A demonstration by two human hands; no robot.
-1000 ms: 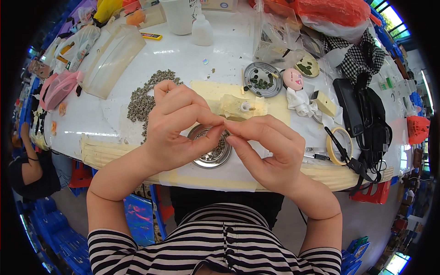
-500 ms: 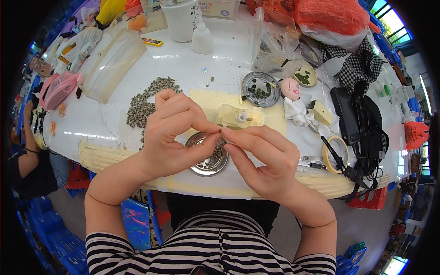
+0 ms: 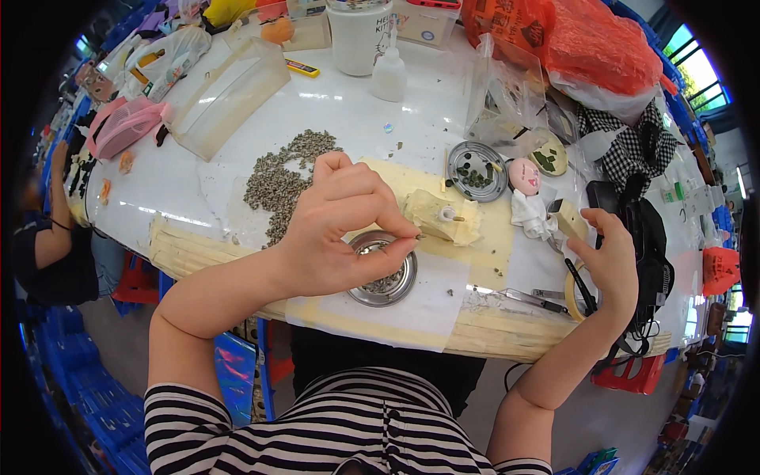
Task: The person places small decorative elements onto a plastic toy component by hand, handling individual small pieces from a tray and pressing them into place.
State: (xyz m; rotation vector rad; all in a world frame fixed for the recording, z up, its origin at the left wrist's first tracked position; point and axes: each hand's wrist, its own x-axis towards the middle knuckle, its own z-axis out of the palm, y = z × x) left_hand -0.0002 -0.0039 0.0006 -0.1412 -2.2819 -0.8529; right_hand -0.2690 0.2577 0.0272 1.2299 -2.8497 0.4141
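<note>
Pointing a tiny piece rightward, left fingers obscure its axis.

Wearer's two hands, one pinched piece, one white squeeze bottle, one tape roll

White tabletop, cream strip along its nr edge. I can see a pile of grey-green bits over L, white sheet up front w/ metal bowl on it, yellowish block behind, round clear dish R, squeeze btl. farther back, tape roll front R.
</note>
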